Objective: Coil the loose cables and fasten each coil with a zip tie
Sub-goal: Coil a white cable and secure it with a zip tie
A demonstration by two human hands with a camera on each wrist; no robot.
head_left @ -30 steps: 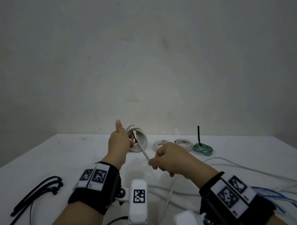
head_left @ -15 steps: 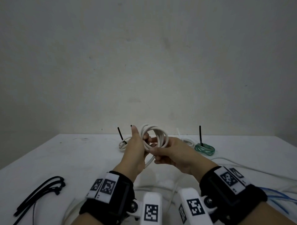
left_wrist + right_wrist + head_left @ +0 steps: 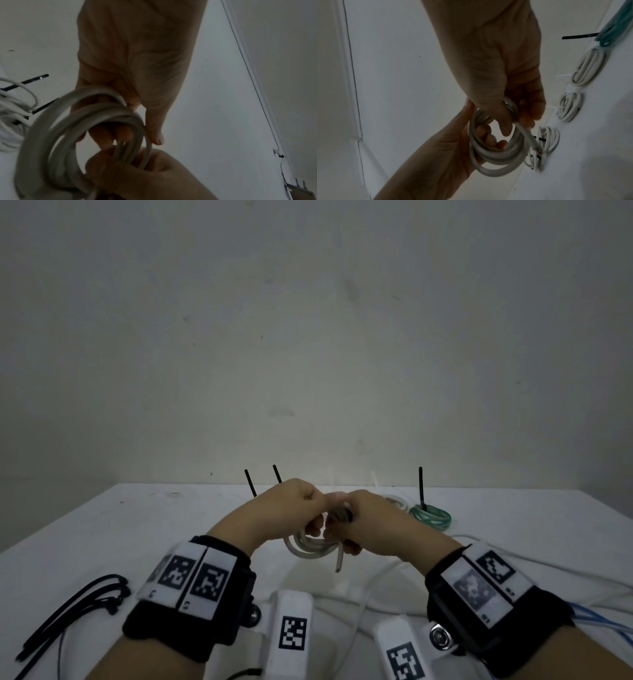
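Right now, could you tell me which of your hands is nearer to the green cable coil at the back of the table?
The right. The right hand is just left of the green cable coil, without touching it; the left hand is farther left, beyond the right.

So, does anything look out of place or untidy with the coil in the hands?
Only one detail: the white coil, held by left hand and right hand, has its cut end hanging loose below, and no tie shows on it.

Left hand [image 3: 287, 510] and right hand [image 3: 368, 520] meet knuckle to knuckle above the table, fingers [image 3: 109, 136] curled tight.
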